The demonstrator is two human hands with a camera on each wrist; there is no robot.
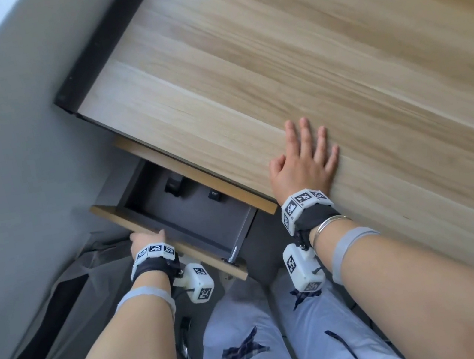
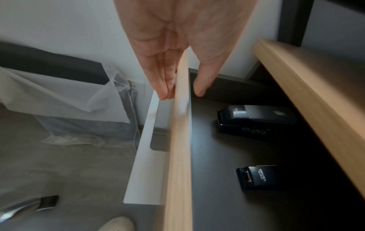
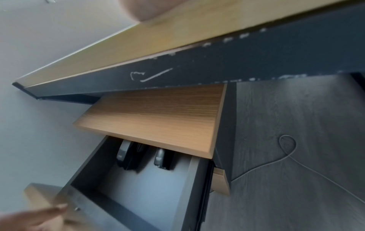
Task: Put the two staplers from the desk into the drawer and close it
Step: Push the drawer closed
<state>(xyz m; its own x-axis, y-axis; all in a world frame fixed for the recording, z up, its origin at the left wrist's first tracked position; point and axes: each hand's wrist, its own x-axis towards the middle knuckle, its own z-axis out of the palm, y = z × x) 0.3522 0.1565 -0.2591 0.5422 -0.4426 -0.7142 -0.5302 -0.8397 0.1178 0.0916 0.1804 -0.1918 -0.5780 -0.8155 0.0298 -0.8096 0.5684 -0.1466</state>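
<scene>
The left hand [image 1: 145, 239] is straddling the drawer front [image 2: 179, 156], fingers [image 2: 164, 81] straight and pressed together on its outer face, thumb inside. The drawer [image 1: 191, 215] is standing partly open, both staplers lying at its far end: larger stapler [image 2: 256, 120] left, smaller stapler [image 2: 256, 178] right. Farther on, the right hand [image 1: 302, 164] is lying flat on the desk [image 1: 333, 51], fingers spread.

Open from above between drawer front [image 2: 178, 156] and desk [image 2: 308, 109] edge, over bare drawer floor [image 2: 215, 159]. Blocked at the back by larger stapler [image 2: 256, 120] and smaller stapler [image 2: 258, 178], apart, partly under the desk.
</scene>
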